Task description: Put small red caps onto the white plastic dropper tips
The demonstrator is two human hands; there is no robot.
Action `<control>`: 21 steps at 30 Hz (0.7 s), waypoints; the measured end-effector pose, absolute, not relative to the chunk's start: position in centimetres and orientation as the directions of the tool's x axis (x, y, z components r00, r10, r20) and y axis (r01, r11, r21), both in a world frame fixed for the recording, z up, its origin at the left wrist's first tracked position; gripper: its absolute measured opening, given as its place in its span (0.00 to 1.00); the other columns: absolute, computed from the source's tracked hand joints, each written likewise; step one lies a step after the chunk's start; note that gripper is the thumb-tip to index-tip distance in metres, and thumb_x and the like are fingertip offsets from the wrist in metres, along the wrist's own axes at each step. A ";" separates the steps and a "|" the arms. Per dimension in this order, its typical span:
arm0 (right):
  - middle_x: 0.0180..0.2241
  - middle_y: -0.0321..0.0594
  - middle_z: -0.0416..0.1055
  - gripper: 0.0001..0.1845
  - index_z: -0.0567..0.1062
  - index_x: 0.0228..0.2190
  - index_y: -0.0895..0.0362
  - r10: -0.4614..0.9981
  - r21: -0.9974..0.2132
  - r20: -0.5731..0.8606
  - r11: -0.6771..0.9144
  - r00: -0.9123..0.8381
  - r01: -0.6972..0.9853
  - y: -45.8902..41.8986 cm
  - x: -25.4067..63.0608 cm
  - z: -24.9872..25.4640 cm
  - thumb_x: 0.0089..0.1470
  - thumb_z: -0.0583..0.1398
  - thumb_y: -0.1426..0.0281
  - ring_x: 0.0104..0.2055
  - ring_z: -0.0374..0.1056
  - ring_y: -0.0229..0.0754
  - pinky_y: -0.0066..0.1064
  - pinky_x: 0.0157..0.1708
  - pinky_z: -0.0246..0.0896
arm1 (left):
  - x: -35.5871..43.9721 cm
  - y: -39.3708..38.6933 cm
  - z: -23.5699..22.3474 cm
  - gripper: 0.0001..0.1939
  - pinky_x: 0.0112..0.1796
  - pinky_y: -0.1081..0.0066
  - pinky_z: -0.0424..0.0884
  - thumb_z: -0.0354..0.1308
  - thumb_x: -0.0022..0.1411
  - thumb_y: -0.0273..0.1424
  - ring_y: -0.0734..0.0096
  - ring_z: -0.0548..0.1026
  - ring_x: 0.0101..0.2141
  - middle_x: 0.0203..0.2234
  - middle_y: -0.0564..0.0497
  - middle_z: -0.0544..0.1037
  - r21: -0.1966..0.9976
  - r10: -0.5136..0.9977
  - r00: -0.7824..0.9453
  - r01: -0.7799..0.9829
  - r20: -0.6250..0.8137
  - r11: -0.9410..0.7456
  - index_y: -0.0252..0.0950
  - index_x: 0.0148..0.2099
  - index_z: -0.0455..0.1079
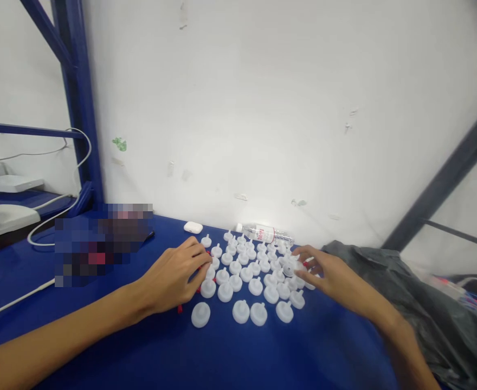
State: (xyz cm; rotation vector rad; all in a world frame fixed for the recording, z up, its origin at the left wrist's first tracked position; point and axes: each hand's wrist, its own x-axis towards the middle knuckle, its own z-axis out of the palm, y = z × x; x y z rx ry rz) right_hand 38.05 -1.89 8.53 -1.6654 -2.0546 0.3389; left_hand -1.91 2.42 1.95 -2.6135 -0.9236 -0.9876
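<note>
Many white plastic caps, round and domed with a narrow nozzle like small funnels, are spread over the blue tabletop; one cap (255,286) sits near their middle. My left hand (181,271) is at the left edge of the spread, fingers curled down around small red pieces beside the caps. What its fingertips grip is hidden. At the right edge, my right hand (323,271) has its thumb and fingers bent around a white cap (288,268) that is tilted among the others. A small red piece (180,309) lies just below my left hand.
Against the wall lies a clear bottle (265,233) with a red-and-white label. A white case (193,227) rests left of it. Dark plastic sheeting (368,281) is on the right. At the left are a blue post (79,97) and a white cable (17,307).
</note>
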 end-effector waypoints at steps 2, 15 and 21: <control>0.45 0.46 0.87 0.22 0.79 0.55 0.50 0.937 -0.439 0.299 0.302 -0.180 0.846 -1.5 36.1 7.9 0.65 0.64 0.54 0.46 0.84 0.56 0.46 0.47 0.81 | -1.7 1.9 2.3 0.13 0.35 0.63 0.77 0.54 0.79 0.25 0.57 0.78 0.43 0.37 0.48 0.84 -0.002 0.439 0.592 0.597 0.676 -0.802 0.40 0.43 0.79; 0.58 0.41 0.85 0.22 0.74 0.66 0.39 0.696 -0.331 0.512 0.700 -0.503 0.633 -4.6 26.5 3.8 0.75 0.64 0.63 0.57 0.85 0.54 0.45 0.59 0.85 | 0.5 -0.7 2.4 0.12 0.29 0.63 0.75 0.62 0.81 0.43 0.56 0.80 0.38 0.35 0.49 0.82 -0.270 0.186 0.669 0.515 0.719 -0.814 0.41 0.48 0.75; 0.54 0.39 0.88 0.22 0.75 0.68 0.39 0.581 -0.190 0.570 0.781 -0.581 0.595 -5.0 25.6 3.6 0.77 0.64 0.64 0.54 0.86 0.50 0.39 0.54 0.88 | 0.8 -1.2 2.5 0.10 0.28 0.61 0.70 0.58 0.79 0.27 0.58 0.75 0.33 0.32 0.50 0.79 -0.262 0.183 0.721 0.458 0.669 -0.849 0.42 0.40 0.70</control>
